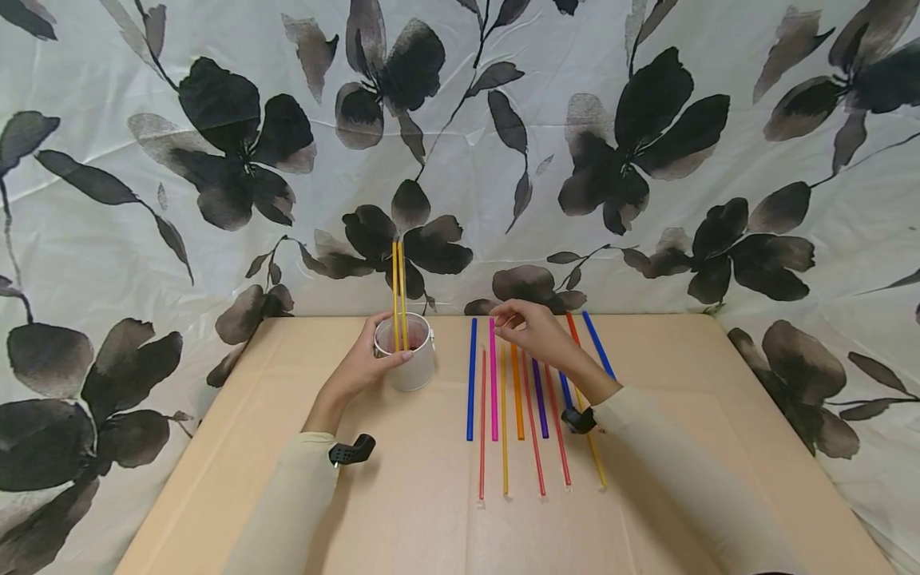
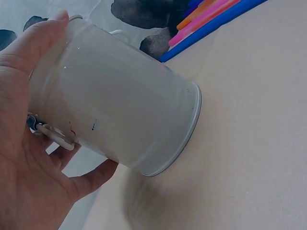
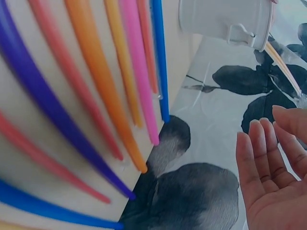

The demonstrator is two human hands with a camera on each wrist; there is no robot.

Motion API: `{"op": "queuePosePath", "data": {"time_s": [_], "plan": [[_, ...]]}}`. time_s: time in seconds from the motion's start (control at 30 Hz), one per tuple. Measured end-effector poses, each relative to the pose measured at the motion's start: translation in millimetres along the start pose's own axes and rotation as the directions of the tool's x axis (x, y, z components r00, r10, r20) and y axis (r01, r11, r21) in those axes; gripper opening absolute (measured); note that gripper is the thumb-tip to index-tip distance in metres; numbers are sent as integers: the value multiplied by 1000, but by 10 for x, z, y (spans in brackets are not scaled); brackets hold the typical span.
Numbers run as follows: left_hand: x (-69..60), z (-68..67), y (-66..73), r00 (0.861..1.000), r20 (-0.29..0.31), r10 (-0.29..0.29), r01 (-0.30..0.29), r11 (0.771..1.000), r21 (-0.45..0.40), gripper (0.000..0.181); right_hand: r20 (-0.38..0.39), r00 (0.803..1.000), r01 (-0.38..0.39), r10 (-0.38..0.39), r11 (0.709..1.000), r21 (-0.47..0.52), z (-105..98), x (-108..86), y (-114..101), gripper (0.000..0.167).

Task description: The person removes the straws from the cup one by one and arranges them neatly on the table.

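Observation:
My left hand (image 1: pixel 364 359) holds a small white metal pail (image 1: pixel 417 374) by its side, thumb near the rim and fingers around the far side. Two thin yellow sticks (image 1: pixel 399 287) stand upright in the pail. In the left wrist view the pail (image 2: pixel 115 96) shows a few small paint-like marks and a handle loop. My right hand (image 1: pixel 535 331) hovers over the far ends of a row of coloured sticks (image 1: pixel 521 391). Its fingers are loosely bent, and the right wrist view shows nothing between them. The pink stick (image 1: pixel 493 383) is close to its fingertips.
The row, right of the pail, mixes thicker sticks, such as a blue stick (image 1: pixel 471 383), with thinner red and yellow ones that have clear ends. Beneath lies a light wooden-toned table (image 1: pixel 402 511). A floral cloth (image 1: pixel 503 200) hangs behind its far edge.

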State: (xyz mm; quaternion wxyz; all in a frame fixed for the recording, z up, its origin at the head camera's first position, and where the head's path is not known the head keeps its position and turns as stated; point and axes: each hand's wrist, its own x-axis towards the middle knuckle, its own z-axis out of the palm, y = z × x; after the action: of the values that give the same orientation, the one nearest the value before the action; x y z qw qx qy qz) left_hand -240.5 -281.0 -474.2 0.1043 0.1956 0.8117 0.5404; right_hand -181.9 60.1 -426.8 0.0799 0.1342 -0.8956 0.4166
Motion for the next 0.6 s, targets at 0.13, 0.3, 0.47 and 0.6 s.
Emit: {"op": "queuePosePath", "data": {"time_s": [0.13, 0.3, 0.47, 0.6], "plan": [[-21, -14, -11, 1000, -6, 11, -11, 1000, 22, 93, -2, 1000, 10, -10, 1000, 25, 75, 47, -72, 28], [-57, -34, 6, 1000, -2, 12, -12, 1000, 26, 94, -21, 1000, -1, 2, 999, 51, 163, 109, -144, 27], [-72, -63, -7, 1000, 16, -6, 5, 1000, 13, 95, -29, 999, -31, 34, 994, 103, 263, 143, -211, 27], [-106, -87, 50, 999, 43, -13, 13, 1000, -7, 94, -29, 999, -36, 40, 990, 140, 336, 169, -287, 30]]}}
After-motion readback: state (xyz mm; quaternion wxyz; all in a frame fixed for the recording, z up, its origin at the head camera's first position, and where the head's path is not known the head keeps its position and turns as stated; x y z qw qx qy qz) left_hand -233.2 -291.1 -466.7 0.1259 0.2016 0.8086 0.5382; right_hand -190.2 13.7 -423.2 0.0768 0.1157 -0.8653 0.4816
